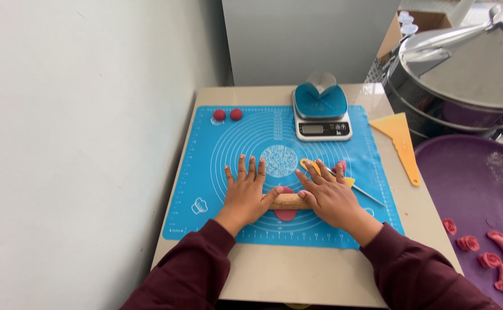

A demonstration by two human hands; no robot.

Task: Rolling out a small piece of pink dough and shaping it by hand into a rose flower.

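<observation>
My left hand (245, 191) and my right hand (330, 195) lie flat, fingers spread, on a short wooden rolling pin (288, 201). The pin rests across a flattened piece of pink dough (286, 214) near the front of a blue silicone baking mat (205, 172). Two small red dough balls (227, 115) sit at the mat's far left corner. Another pink bit of dough (341, 166) and a yellow-handled tool (309, 166) lie just beyond my right hand.
A kitchen scale (322, 127) with a blue heart-shaped mould (321, 99) on it stands at the mat's far edge. A yellow scraper (401, 143) lies to the right. A purple tray (463, 183) holds several shaped pink dough pieces (495, 261). Behind it is a metal steamer (463, 69).
</observation>
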